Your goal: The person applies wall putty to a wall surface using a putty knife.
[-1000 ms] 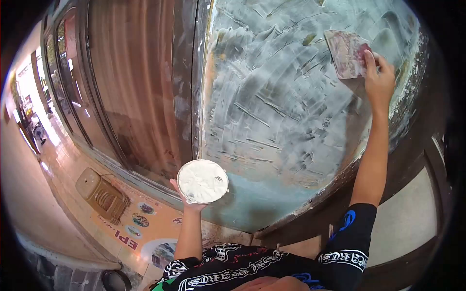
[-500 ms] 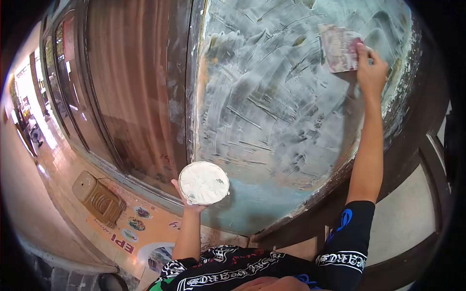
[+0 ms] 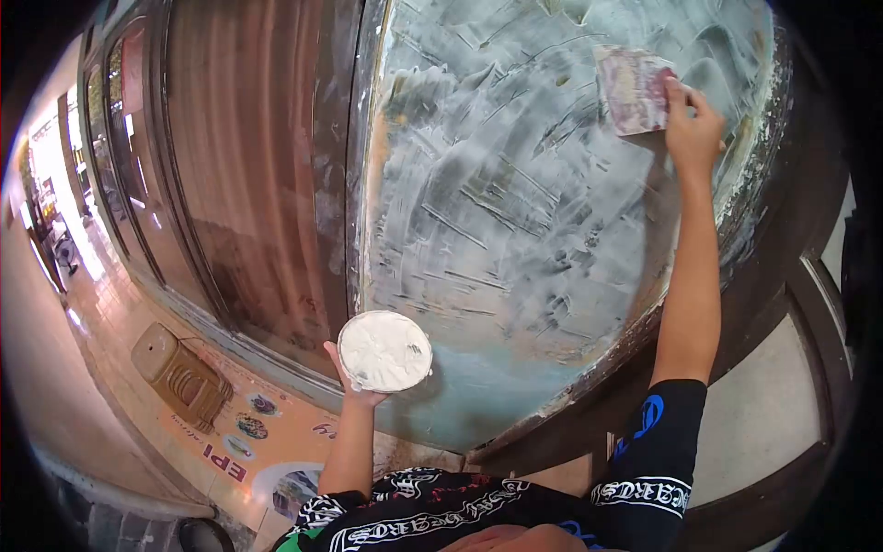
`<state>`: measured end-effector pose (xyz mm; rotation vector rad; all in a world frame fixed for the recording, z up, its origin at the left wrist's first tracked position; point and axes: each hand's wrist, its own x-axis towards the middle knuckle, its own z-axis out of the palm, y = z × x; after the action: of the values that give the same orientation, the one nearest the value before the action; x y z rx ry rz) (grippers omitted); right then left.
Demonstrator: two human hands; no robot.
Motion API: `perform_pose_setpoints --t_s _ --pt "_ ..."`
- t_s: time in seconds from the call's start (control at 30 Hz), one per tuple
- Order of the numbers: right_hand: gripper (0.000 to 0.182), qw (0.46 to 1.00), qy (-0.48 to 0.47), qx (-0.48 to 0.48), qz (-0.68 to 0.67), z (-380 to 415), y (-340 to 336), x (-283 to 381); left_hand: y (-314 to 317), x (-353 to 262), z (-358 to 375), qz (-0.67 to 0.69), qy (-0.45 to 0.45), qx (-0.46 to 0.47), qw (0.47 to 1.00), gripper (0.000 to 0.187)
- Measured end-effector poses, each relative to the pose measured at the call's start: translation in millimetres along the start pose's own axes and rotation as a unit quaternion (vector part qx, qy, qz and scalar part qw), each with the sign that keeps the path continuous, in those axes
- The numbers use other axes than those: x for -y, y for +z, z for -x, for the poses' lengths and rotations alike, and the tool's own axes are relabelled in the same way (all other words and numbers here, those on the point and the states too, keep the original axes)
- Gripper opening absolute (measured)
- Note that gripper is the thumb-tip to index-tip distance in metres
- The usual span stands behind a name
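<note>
My left hand (image 3: 357, 385) is wrapped round a round tub of white putty (image 3: 384, 351), held low in front of the wall with its filled top facing me. Most of those fingers are hidden beneath the tub. Up and to the right, my right hand (image 3: 694, 129) pinches a flat, square putty scraper (image 3: 633, 90) by its right edge. The scraper's face is smeared with white and reddish stains, and it lies against or very close to the wall panel (image 3: 515, 202). Streaky grey-white putty covers most of this panel; bare blue-green paint shows along its lower part.
A brown plastic stool (image 3: 181, 373) stands on the tiled floor at lower left, by an orange printed banner (image 3: 267, 442). Dark-framed glass with a brown curtain (image 3: 244, 175) borders the panel on the left. To the right is a dark wooden frame with pale panels (image 3: 763, 405).
My right hand and the scraper have shifted slightly left across the panel. The tub stays in my left hand, nearly in place. The whole view has moved a little.
</note>
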<state>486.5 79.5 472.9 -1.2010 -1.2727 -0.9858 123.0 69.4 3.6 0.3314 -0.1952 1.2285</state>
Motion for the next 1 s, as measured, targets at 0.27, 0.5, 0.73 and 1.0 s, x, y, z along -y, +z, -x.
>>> perform_pose_setpoints --t_s 0.27,0.5,0.73,1.0 --pt "0.019 0.979 -0.153 0.135 -0.016 93.4 10.4 63.0 -10.1 -12.3 5.8 -0.035 0.031 -0.025 0.999 0.105" --pt "0.031 0.995 0.043 -0.075 0.053 4.0 -6.1 -8.4 -11.9 -11.2 10.4 -0.054 0.023 -0.032 0.998 0.105" --pt "0.010 0.966 -0.208 0.149 -0.039 117.3 -0.4 45.5 0.6 -6.2 6.8 -0.007 0.038 -0.043 0.998 0.103" --pt "0.026 0.996 -0.037 -0.024 0.077 46.9 -9.8 3.3 8.0 12.6 4.0 -0.002 0.019 -0.003 1.000 0.103"
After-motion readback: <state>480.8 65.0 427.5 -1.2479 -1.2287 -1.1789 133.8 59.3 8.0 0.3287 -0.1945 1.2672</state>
